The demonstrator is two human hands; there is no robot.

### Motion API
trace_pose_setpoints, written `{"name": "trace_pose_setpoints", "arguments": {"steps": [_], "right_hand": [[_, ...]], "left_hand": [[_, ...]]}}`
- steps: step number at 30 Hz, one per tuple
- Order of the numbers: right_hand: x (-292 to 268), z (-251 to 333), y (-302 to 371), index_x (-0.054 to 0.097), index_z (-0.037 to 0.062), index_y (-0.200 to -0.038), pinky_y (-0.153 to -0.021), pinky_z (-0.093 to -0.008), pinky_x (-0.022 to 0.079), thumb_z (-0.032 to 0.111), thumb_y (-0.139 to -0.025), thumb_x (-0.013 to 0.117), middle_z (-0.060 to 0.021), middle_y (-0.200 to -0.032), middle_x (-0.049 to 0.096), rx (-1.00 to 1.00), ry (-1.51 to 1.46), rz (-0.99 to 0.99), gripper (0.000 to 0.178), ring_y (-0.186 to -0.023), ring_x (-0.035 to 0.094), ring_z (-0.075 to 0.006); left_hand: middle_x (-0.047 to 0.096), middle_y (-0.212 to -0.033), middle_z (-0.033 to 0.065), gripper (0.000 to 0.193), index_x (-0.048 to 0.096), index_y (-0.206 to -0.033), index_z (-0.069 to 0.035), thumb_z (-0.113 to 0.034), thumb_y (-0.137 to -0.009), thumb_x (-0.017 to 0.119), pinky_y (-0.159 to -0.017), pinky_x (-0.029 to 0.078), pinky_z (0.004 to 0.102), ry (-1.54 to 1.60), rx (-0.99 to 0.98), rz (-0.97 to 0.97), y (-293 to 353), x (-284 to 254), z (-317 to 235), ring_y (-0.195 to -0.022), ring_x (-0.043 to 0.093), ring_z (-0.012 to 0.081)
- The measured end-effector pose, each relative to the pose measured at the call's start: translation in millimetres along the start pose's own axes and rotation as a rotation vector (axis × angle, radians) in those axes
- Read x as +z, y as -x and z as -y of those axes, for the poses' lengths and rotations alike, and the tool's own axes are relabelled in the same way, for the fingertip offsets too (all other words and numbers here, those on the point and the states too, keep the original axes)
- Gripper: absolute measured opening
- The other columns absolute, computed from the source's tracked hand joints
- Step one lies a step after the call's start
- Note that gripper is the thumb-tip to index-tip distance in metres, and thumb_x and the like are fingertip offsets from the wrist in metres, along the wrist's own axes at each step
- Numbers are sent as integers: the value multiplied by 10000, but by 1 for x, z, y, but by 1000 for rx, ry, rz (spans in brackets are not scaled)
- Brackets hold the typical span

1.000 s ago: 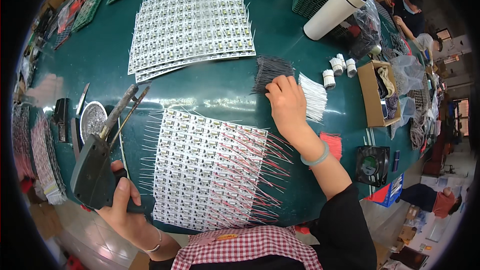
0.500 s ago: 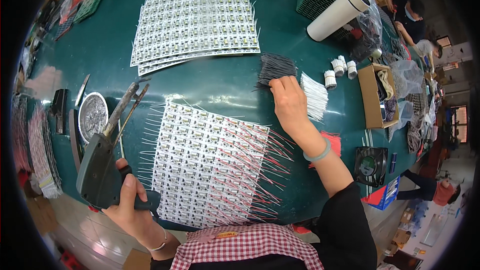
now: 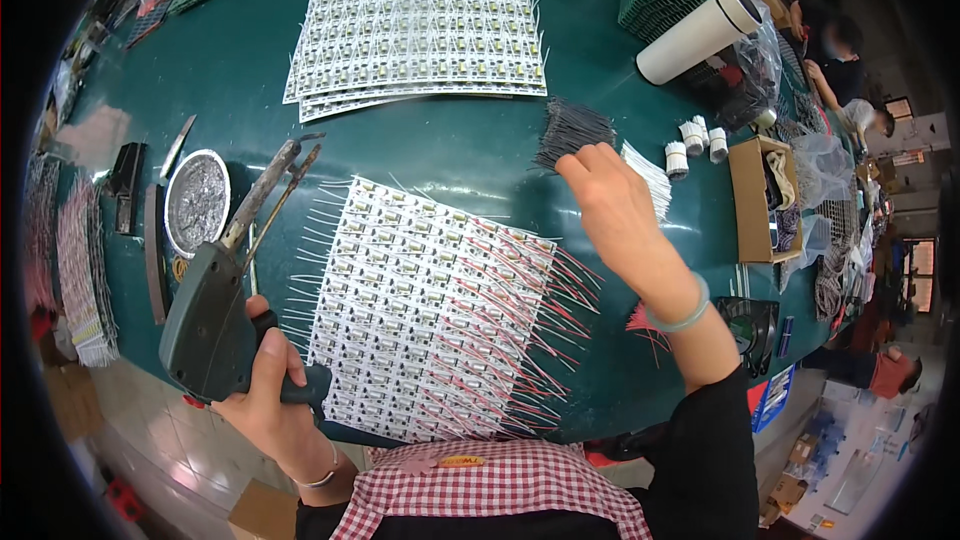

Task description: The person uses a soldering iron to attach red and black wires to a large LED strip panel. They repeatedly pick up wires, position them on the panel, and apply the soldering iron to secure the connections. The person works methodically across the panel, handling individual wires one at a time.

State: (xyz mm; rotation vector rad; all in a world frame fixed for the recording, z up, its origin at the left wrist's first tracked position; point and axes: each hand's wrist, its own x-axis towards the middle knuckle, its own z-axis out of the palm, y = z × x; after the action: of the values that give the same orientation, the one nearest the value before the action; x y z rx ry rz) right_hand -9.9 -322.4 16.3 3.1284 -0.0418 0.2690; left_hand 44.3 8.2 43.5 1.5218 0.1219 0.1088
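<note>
My left hand (image 3: 272,395) is closed round the handle of a dark green soldering gun (image 3: 208,325). The gun's two-pronged metal tip points up and away, beyond the left corner of a white circuit-board panel (image 3: 385,290) on the bench. White wires stick out from the panel's left side, red and white ones from its right. At a pile of black wires (image 3: 575,128), my right hand (image 3: 618,215) has its fingers pinched together at the near edge; the fingertips are hidden, so what they hold cannot be seen. Beside it lie white wires (image 3: 648,178), partly covered by that hand.
Further back lies a stack of similar panels (image 3: 420,30). A solder dish (image 3: 227,202) sits left of the gun. On the right are tied white wire bundles (image 3: 677,162), a white flask (image 3: 690,40), a cardboard box (image 3: 750,195), red wires (image 3: 648,320) and a fan (image 3: 750,332).
The whole view has shifted, moving the bench things rightward and slightly up. My right wrist has turned a little, its fingers still at the black wires. My left hand keeps hold of the soldering gun.
</note>
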Motion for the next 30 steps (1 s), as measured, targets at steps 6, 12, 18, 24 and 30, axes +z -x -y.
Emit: {"name": "trace_pose_setpoints", "arguments": {"steps": [6,12,18,24,30], "right_hand": [[0,29,-26,710,78,-731,-654,-309,520,34,-621,728,-92,-767,650,-206,249,252,120,-816,610,-242],[42,44,-31,732,83,-677,-612,-323,481,135,-640,710,-72,-720,644,-255,346,199,67,-789,585,-229],[18,43,-21,693,46,-788,-639,-322,471,109,-673,669,-75,-795,577,-255,67,19,133,-831,568,-236],[40,66,6,637,-29,-985,-658,-344,497,-10,-693,630,-95,-902,548,-148,-394,-150,293,-845,552,-254],[60,74,21,632,-78,-1038,-663,-340,508,5,-688,644,-141,-951,572,-163,-370,-223,360,-862,568,-274]], "left_hand": [[655,-1083,211,493,525,-1284,91,48,-804,633,-452,391,206,12,-12,14,8,2,-6,-560,534,110],[645,-1107,200,500,523,-1291,82,56,-809,650,-462,402,217,18,-10,31,13,-3,-2,-580,545,113],[652,-1117,165,501,539,-1286,55,78,-803,674,-492,430,222,-51,-173,17,18,-3,6,-634,566,110],[676,-1070,120,463,592,-1241,49,41,-802,741,-555,478,230,-122,-271,199,36,0,19,-734,608,104],[651,-1032,129,398,604,-1162,69,111,-769,658,-489,422,231,-202,-207,232,42,-1,35,-593,546,107]]}}
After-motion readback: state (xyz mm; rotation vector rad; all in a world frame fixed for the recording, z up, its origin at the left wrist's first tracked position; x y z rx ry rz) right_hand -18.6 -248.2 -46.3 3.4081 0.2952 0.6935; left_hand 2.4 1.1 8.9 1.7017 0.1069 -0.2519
